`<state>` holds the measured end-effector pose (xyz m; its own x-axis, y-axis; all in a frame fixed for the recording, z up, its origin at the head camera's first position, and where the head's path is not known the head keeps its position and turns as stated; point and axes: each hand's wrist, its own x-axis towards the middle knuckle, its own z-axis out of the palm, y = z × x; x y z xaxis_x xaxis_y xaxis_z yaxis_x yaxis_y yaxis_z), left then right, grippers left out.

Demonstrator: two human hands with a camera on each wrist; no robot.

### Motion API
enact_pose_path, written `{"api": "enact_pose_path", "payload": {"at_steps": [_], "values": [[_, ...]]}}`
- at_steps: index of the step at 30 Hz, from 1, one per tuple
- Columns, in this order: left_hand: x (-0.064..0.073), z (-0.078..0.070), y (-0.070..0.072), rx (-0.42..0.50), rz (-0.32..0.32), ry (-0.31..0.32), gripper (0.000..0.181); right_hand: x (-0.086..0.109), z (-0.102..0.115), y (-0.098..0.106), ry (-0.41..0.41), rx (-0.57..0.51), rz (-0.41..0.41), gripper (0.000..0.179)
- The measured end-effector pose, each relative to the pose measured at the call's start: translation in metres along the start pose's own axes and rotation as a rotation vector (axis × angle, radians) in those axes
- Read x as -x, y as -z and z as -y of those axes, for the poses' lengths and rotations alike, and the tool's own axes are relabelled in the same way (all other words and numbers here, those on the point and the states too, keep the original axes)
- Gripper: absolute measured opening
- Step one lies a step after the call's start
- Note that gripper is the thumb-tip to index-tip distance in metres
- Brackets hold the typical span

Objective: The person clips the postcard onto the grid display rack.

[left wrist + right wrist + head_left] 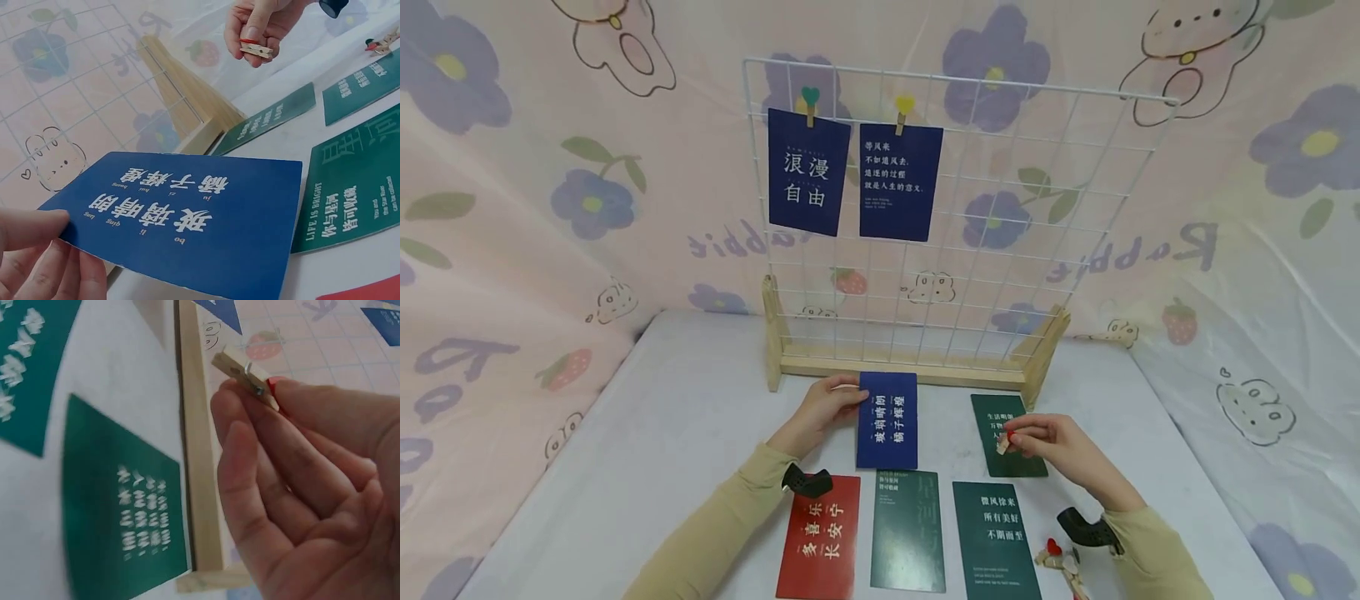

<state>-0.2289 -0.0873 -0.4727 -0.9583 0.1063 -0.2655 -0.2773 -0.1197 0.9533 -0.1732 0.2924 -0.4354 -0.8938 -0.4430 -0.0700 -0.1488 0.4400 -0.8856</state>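
Observation:
My left hand [825,410] pinches a blue card [887,421] by its edge, thumb on the printed face, in front of the rack's base. White characters run sideways on this card in the head view. Between thumb and fingers, my right hand [1051,446] pinches a small wooden clothespin [244,376] with a red heart on it. That hand is above a green card [997,417] near the rack's right foot. On the white wire grid rack [1000,167] hang two blue cards, a left one [807,171] under a green heart clothespin [810,104] and a right one [900,183] under a yellow heart clothespin [902,114].
A red card [820,542], a green card [907,533] and another green card [996,542] lie along the table's near side. Several loose clothespins [1062,565] are heaped by the right wrist. The rack stands on wooden feet [771,333]. Patterned cloth [700,150] hangs behind.

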Motion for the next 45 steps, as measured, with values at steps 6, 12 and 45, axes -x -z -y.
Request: {"api": "enact_pose_path", "payload": {"at_steps": [6,12,45], "values": [[-0.001,-0.006,0.002,0.044,0.013,-0.018,0.033,-0.013,0.014,0.003,0.012,0.039,0.01,0.037],[0.001,-0.016,-0.002,0.04,0.022,-0.045,0.029,-0.022,0.026,0.003,0.034,0.041,-0.005,0.031],[0.005,-0.068,-0.025,-0.069,0.06,-0.258,0.024,-0.065,0.081,0.032,0.109,0.132,-0.084,0.026]]}}
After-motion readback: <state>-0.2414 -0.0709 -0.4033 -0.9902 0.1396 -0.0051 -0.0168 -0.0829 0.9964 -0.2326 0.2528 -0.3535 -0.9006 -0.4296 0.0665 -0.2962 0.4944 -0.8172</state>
